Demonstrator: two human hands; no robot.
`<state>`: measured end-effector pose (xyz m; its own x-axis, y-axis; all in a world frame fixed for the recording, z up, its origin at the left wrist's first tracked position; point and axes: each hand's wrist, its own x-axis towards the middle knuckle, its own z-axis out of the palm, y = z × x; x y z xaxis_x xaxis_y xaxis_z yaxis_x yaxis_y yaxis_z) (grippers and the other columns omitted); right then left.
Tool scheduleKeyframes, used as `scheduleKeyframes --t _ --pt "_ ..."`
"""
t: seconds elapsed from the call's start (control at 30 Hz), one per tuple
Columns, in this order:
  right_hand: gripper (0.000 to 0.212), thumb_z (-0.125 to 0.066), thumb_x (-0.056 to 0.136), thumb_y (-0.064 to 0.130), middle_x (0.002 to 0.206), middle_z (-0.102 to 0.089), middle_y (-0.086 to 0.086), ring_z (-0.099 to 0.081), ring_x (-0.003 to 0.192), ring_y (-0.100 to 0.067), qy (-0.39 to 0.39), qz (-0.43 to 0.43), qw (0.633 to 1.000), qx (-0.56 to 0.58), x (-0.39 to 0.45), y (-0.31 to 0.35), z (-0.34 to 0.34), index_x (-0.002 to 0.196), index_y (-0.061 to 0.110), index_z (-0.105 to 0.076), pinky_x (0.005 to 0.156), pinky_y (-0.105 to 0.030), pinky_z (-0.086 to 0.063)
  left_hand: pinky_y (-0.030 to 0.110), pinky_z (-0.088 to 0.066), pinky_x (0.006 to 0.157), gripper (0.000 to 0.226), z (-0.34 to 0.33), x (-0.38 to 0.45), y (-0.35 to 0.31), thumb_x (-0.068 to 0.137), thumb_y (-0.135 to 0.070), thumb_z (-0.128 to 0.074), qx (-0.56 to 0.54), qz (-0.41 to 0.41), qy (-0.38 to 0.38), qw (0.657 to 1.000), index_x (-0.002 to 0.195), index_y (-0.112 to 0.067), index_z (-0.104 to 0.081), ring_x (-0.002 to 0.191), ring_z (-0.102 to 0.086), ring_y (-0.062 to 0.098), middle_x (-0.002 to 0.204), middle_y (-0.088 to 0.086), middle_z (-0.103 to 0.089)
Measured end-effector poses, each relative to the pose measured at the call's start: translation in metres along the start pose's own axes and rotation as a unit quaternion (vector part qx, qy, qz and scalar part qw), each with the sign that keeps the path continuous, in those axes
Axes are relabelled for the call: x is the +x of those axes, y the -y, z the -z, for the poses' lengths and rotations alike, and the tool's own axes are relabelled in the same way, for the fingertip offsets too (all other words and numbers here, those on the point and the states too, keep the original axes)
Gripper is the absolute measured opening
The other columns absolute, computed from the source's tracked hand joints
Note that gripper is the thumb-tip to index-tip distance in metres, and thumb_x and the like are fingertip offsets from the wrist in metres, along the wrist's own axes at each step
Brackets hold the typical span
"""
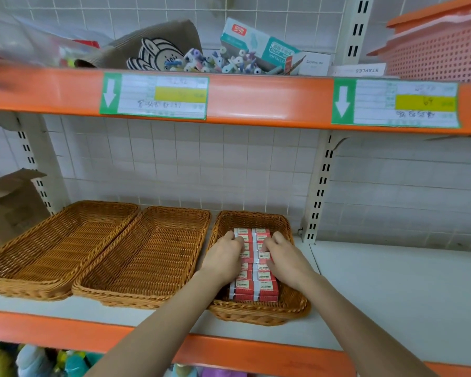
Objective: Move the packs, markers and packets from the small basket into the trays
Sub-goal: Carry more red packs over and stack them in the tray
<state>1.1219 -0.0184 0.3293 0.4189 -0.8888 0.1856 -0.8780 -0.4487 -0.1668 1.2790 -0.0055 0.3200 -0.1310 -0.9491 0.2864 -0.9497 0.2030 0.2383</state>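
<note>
— What's closest to you?

— Two bare forearms, coming up from six o'clock. The left hand (223, 258) and the right hand (284, 258) are both down in the small basket (297, 303).

— Holding anything?

— Both have their fingers curled onto the packs (256, 288), red and white ones, lying in two columns that run from the basket's near end to its far end. The left grips the left column, the right grips the right one, both about midway along. Nothing looks lifted; the packs lie flat in the basket.

— And the trays?

— Two wicker trays at nine o'clock from the basket, on the same white shelf (392, 295). The near tray (147, 292) is just beside the basket, the far tray (25, 287) touches it on its nine o'clock side.

— Anything overhead?

— At twelve o'clock an orange shelf edge (269, 99) with two green-bordered labels (154, 96), and above it a heap of small pastel items (218, 62) beside a teal box (256, 44).
</note>
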Motion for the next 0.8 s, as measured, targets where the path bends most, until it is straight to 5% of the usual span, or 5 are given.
scheduleKeyframes --t 0.4,0.67,0.8 --pt "0.024 -0.045 0.098 0.017 0.119 -0.054 -0.003 -0.049 0.109 -0.02 0.011 0.011 0.997 -0.07 -0.002 0.006 0.004 0.116 0.012 -0.06 0.087 -0.031 -0.044 0.029 -0.047 0.087 0.018 0.006 -0.003 -0.004 0.095 -0.018 -0.052 0.07 -0.045 -0.016 0.996 0.108 -0.009 -0.061 0.109 -0.053 0.02 0.116 0.006 -0.058" --pt "0.035 -0.04 0.101 0.031 0.126 -0.058 -0.007 -0.055 0.11 -0.023 0.112 0.008 0.993 -0.043 -0.027 0.003 0.011 0.125 0.013 -0.057 0.094 -0.039 -0.048 0.034 -0.053 0.084 0.026 0.015 -0.025 -0.018 0.098 -0.022 -0.045 0.061 -0.013 0.103 0.993 0.111 -0.008 -0.062 0.099 -0.061 0.025 0.113 0.01 -0.062" --pt "0.051 -0.034 0.102 0.044 0.145 -0.045 -0.008 -0.045 0.129 -0.026 0.153 0.035 0.987 -0.031 -0.053 0.006 0.022 0.143 0.016 -0.04 0.107 -0.042 -0.038 0.037 -0.043 0.097 0.038 0.029 -0.047 -0.034 0.104 -0.024 -0.032 0.012 0.029 0.174 0.984 0.123 -0.002 -0.056 0.115 -0.054 0.029 0.129 0.014 -0.057"
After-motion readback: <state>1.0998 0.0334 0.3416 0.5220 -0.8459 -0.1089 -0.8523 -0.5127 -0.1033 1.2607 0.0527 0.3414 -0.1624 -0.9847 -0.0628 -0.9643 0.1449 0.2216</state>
